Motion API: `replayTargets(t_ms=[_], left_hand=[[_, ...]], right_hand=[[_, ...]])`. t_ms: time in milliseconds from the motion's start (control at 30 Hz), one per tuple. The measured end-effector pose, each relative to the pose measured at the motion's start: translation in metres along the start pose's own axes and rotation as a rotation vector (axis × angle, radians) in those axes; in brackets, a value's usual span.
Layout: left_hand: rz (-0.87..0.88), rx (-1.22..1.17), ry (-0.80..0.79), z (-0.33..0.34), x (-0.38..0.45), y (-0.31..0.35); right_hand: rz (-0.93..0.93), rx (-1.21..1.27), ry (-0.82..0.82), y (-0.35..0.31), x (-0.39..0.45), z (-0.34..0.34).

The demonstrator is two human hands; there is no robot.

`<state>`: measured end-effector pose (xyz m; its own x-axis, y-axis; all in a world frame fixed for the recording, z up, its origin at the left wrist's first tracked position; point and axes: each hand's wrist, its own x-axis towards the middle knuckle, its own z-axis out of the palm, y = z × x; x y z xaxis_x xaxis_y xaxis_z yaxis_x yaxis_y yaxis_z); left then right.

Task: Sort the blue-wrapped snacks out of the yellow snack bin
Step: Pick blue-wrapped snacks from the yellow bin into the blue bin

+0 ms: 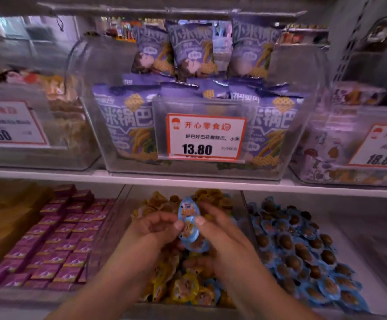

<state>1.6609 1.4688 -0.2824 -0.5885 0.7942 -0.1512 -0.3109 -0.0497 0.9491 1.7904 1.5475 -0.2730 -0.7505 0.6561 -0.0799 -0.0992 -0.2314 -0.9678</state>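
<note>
Scanning the lower shelf, left first: purple boxed snacks [56,241] lie in rows in the left bin.
Left hand [151,229]: fingers curled, thumb tip pressed on the left edge of the blue-wrapped snacks [189,225], pinching them.
Blue-wrapped snacks: a small stack of round packets held up between both hands, above the middle of the yellow snack bin [128,204].
Yellow snack bin: clear-walled, middle compartment, heaped with yellow-wrapped snacks [185,287]; a few blue wrappers show among them near the front.
Right hand [220,239]: thumb on the right edge of the same stack, fingers closed behind it.
Blue snack bin [303,250]: just right of the divider, filled with blue-wrapped rounds.
Upper shelf: bagged snacks [195,49] behind a price tag [205,137] reading 13.80.
</note>
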Motion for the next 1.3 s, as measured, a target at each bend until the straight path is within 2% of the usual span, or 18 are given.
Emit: replayTargets(t_ms=[67, 167, 233, 333, 467, 600, 700, 800, 867, 967, 1067, 1167, 1300], left_hand=[[0.068, 0.15, 0.012, 0.0, -0.002, -0.005], [0.318, 0.562, 0.034, 0.0, -0.004, -0.007], [0.416, 0.63, 0.031, 0.001, -0.004, -0.005], [0.507, 0.605, -0.005, 0.003, -0.003, -0.003], [0.514, 0.819, -0.139, -0.001, 0.002, -0.012], [0.464, 1.3, -0.434, -0.004, 0.01, -0.029], [0.356, 1.481, -0.561, -0.004, 0.018, -0.032], [0.337, 1.489, -0.603, -0.001, 0.025, -0.031], [0.317, 1.438, -0.595, -0.001, 0.027, -0.028], [0.352, 1.418, -0.542, -0.004, 0.026, -0.022], [0.387, 1.458, -0.477, -0.009, 0.027, -0.012], [0.471, 1.531, -0.437, -0.015, 0.031, -0.01], [0.573, 1.595, -0.228, -0.026, 0.04, -0.006]], right_hand=[[0.014, -0.032, -0.016, 0.01, 0.005, 0.005], [-0.055, -0.183, 0.093, 0.013, 0.008, 0.002], [-0.15, -0.256, 0.057, 0.009, 0.006, -0.002], [-0.237, -0.28, 0.043, -0.005, 0.0, -0.015], [-0.214, -0.391, 0.221, -0.03, -0.006, -0.066], [-0.117, -0.653, 0.369, -0.048, -0.014, -0.125], [0.07, -0.842, 0.272, -0.047, -0.022, -0.157], [0.16, -0.988, 0.21, -0.041, -0.023, -0.169], [0.102, -1.069, 0.276, -0.037, -0.016, -0.17], [-0.165, -1.007, 0.391, -0.029, -0.003, -0.153], [-0.398, -0.885, 0.281, -0.02, 0.001, -0.114], [-0.494, -1.081, 0.188, -0.004, 0.001, -0.089], [-0.539, -1.255, 0.231, 0.005, 0.004, -0.08]])
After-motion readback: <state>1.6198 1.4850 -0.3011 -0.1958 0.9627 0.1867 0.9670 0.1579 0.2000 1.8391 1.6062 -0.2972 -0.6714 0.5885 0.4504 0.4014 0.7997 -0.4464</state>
